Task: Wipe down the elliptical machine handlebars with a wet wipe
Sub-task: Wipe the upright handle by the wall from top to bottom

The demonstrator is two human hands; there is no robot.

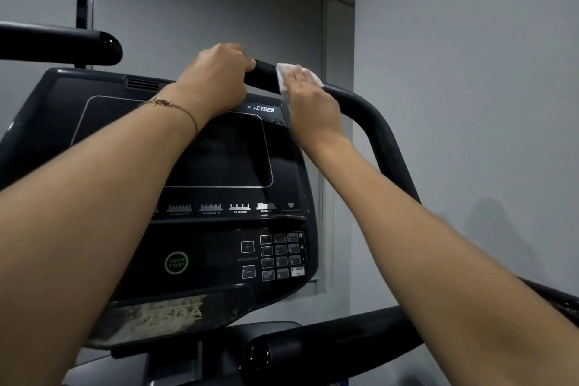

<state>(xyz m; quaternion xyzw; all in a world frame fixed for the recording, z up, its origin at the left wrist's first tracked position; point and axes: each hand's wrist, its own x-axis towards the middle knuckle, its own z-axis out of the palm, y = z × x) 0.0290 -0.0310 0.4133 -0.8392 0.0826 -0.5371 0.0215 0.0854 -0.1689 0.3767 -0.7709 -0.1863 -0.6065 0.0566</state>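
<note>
We judge it early: our left hand (219, 81) has its grip clamped on the right handlebar (369, 116); our right hand (311, 103), fingers flat, presses the wet wipe (283, 74) there; the left handlebar (56, 44) seemingly remains

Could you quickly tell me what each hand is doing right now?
Left hand: closed, gripping the handlebar end.
Right hand: open, pressing wet wipe onto handlebar.

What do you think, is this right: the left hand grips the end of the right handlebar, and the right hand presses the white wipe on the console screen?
Not quite. In the head view the right hand presses the white wipe on that same handlebar, beside the left hand, not on the console screen.
</note>
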